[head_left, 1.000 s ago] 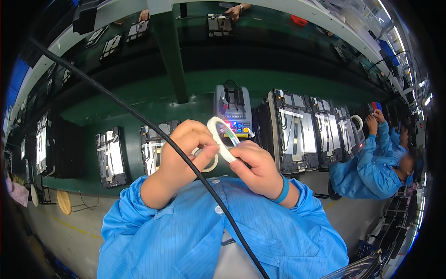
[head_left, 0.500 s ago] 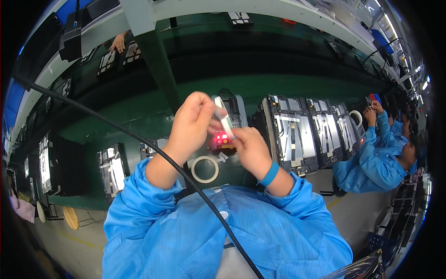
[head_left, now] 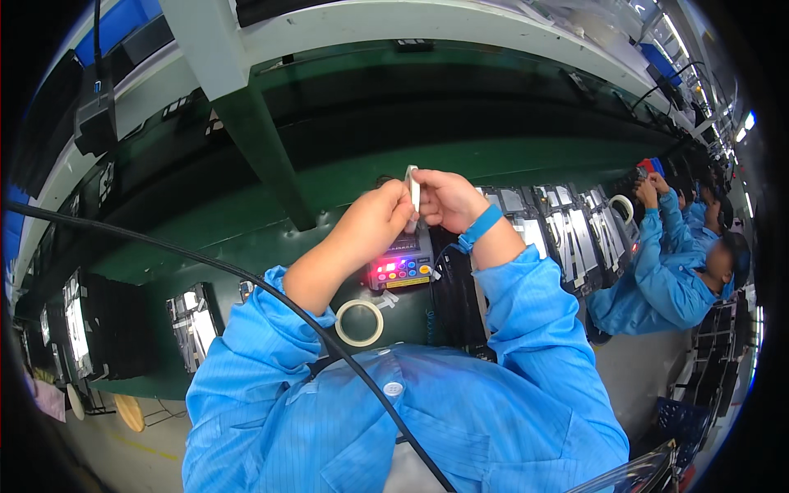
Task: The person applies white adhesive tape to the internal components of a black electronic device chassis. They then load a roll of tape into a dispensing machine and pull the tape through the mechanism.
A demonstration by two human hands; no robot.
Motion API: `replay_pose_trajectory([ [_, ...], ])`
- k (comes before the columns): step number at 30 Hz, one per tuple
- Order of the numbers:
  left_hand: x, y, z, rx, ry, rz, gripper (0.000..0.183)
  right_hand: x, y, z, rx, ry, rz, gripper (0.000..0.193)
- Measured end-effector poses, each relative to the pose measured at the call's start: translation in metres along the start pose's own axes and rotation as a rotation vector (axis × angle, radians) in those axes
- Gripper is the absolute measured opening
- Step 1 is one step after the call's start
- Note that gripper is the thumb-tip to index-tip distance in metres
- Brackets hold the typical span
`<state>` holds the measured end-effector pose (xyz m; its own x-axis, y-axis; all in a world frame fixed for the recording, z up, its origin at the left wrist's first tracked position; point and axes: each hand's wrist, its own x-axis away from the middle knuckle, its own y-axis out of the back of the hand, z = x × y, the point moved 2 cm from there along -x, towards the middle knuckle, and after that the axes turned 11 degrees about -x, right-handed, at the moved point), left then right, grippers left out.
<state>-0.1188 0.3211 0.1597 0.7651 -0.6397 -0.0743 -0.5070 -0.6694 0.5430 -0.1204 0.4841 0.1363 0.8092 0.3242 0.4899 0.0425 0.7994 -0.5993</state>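
A narrow white piece (head_left: 412, 186), like a tape roll seen edge-on, stands upright between my two hands. My left hand (head_left: 380, 220) is closed with its fingertips at the lower left of it. On the other side my right hand (head_left: 450, 200), with a blue band at the wrist, grips it between thumb and fingers. Just below them on the bench is a small grey machine (head_left: 400, 269) with a lit red display and coloured buttons, partly hidden by my hands. A cream tape ring (head_left: 359, 322) lies flat in front of it, beside small white scraps (head_left: 385, 301).
Rows of flat black and silver device panels (head_left: 567, 234) stand to the right, others (head_left: 193, 324) to the left. A black cable (head_left: 238, 275) crosses the view before my left arm. A green post (head_left: 265, 156) rises beyond. Co-workers in blue (head_left: 657, 283) sit at right.
Both hands have drawn together and right, farther over the machine. The white piece has turned from slanted to nearly upright, and the machine's buttons show more fully.
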Motion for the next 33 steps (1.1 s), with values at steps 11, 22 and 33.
replay_pose_trajectory([
  [11,-0.001,0.002,0.041,-0.534,-0.166,-0.239,0.005,-0.037,0.017,-0.006,0.589,0.126,-0.178,0.019],
  [22,0.005,0.004,0.029,-0.670,-0.045,-0.279,0.013,-0.033,0.010,-0.006,0.959,0.349,-0.316,0.028],
  [33,0.003,-0.029,0.019,-1.045,-0.296,-0.258,0.012,-0.032,0.009,-0.014,0.944,0.375,-0.268,0.025],
])
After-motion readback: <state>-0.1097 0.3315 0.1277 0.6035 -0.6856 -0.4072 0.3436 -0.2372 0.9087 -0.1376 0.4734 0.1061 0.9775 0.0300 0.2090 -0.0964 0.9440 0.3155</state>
